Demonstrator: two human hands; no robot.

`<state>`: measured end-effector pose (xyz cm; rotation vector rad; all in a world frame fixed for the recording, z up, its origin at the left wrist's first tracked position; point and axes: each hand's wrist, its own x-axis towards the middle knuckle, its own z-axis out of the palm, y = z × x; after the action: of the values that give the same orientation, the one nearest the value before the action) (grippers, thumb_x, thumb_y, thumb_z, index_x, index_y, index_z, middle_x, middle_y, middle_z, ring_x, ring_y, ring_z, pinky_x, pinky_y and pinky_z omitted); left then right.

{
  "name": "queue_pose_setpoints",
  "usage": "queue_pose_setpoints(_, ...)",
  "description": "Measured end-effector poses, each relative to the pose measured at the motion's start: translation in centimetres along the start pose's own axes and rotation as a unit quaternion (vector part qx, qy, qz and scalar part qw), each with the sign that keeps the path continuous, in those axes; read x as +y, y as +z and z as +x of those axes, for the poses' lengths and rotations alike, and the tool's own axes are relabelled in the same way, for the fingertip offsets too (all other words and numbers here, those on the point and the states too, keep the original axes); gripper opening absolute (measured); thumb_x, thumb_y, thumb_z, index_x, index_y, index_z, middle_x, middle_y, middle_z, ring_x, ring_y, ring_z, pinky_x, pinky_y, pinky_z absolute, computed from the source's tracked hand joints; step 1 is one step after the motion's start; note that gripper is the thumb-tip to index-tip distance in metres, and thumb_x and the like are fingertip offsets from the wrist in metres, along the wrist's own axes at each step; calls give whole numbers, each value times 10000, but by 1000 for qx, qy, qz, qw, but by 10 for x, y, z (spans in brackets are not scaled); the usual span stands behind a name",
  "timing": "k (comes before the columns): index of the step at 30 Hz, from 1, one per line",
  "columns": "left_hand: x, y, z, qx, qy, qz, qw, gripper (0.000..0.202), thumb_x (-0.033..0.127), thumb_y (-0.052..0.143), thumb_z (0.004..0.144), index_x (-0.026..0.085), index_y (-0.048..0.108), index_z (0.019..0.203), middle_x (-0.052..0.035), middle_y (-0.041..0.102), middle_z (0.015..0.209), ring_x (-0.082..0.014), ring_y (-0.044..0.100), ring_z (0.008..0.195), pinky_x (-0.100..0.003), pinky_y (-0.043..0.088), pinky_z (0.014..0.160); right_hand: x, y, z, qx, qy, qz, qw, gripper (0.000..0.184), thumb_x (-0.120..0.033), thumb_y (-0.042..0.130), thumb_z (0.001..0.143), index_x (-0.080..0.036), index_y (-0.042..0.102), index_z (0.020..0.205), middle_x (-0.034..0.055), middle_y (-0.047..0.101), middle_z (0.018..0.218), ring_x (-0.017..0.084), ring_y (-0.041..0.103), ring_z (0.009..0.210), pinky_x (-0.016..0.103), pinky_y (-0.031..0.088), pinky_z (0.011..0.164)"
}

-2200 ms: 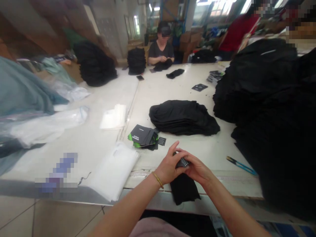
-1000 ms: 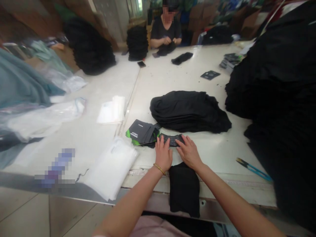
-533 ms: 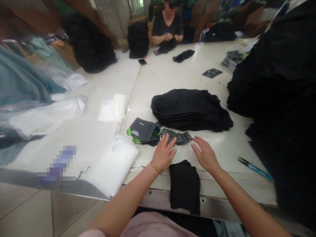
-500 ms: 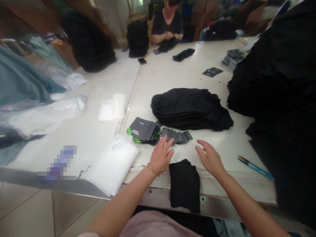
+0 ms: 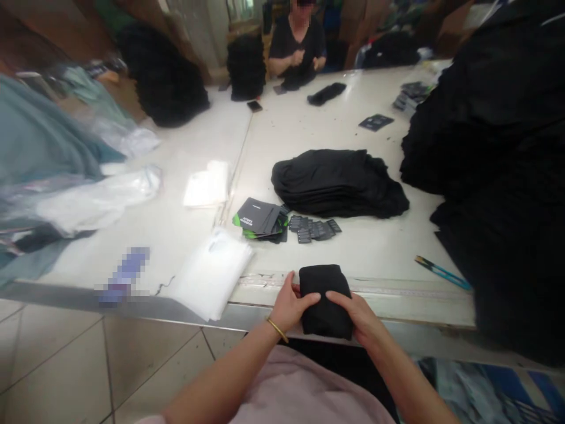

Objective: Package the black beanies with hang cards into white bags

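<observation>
A folded black cloth piece (image 5: 325, 280) is at the table's front edge, gripped from both sides. My left hand (image 5: 289, 303) holds its left side, thumb on top and fingers mostly hidden under or behind it. On the opposite side my right hand (image 5: 355, 312) grips the cloth the same way, its thumb pointing at the left one. Beyond the hands lie small dark labels (image 5: 315, 228) in an overlapping spread. Beside them is a stack of dark grey and green cards (image 5: 258, 215) printed with white lettering.
A pile of folded black cloth (image 5: 338, 182) lies behind the labels. Blue-handled snips (image 5: 442, 272) rest at the right, near a tall heap of black fabric (image 5: 494, 176). White plastic bags (image 5: 214, 271) lie left. Across the table sits a co-worker (image 5: 298, 47).
Both hands, formerly spread open above the table, have come back and closed on the black cloth. The cloth now looks more compact at its near end. The camera view has shifted slightly.
</observation>
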<state>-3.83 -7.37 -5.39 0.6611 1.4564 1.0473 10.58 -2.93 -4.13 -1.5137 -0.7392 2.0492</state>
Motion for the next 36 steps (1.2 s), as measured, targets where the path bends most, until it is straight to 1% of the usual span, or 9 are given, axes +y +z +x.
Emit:
queue_pose_setpoints(4,17,-7,-23,-106,-32,-197,974,549,386,711,639,106,563,1088,-111,648,979,-215,615,860,-361,474,829,4,11,-16,-33,-15,38,999,373,-271,723,627,-163,627,970,60,720,861,240,663,791,350,531,720)
queue_pose_setpoints(9,15,-8,-36,-22,10,-229,973,531,371,742,592,112,598,1032,-87,664,956,-217,618,844,-355,489,810,20,31,-19,-77,30,84,993,402,-349,690,668,-167,615,1018,84,712,904,274,654,862,405,531,778)
queue_pose_setpoints(12,16,-23,-38,-54,23,-133,989,497,411,708,623,124,609,1017,-79,668,944,-224,615,862,-356,493,800,24,38,-20,-111,48,76,990,401,-371,669,684,-149,622,1015,109,702,944,290,643,899,418,526,795)
queue_pose_setpoints(15,40,-56,-21,-26,88,76,993,432,487,607,707,155,620,983,-69,671,899,-218,613,843,-358,491,778,13,37,-25,-45,-51,19,997,617,-344,722,626,-181,516,1185,87,672,1045,273,617,966,405,499,853)
queue_pose_setpoints(20,104,-127,64,242,219,339,882,653,515,602,699,115,460,1195,-159,523,1223,-259,487,1125,-358,373,946,-21,12,-20,-38,-150,-82,984,845,-361,747,567,-263,365,1314,70,624,1147,268,626,941,378,520,782)
queue_pose_setpoints(25,119,-153,130,211,107,481,844,661,548,644,635,95,506,1096,-180,583,1112,-285,538,1049,-342,413,866,-19,-10,9,16,-56,-179,982,430,-301,762,514,-141,645,894,82,717,746,258,664,666,346,540,625)
queue_pose_setpoints(30,118,-153,125,316,240,516,759,611,421,688,638,140,458,1130,-154,524,1189,-290,460,1136,-388,361,940,-6,-18,6,7,-30,-122,992,444,-344,726,588,-195,628,994,53,720,880,232,668,773,320,541,701)
queue_pose_setpoints(32,122,-148,110,319,242,469,787,486,360,646,693,167,457,1097,-114,582,1078,-269,522,1057,-394,405,890,0,-17,3,5,-56,-94,994,472,-352,716,611,-212,602,1048,45,704,970,226,647,889,321,520,795)
queue_pose_setpoints(36,102,-109,64,164,148,217,951,316,366,554,758,187,432,988,-27,615,810,-175,614,689,-296,504,571,13,-5,11,54,-95,-58,992,469,-410,685,642,-200,593,1051,62,669,1065,249,589,1024,379,443,929)
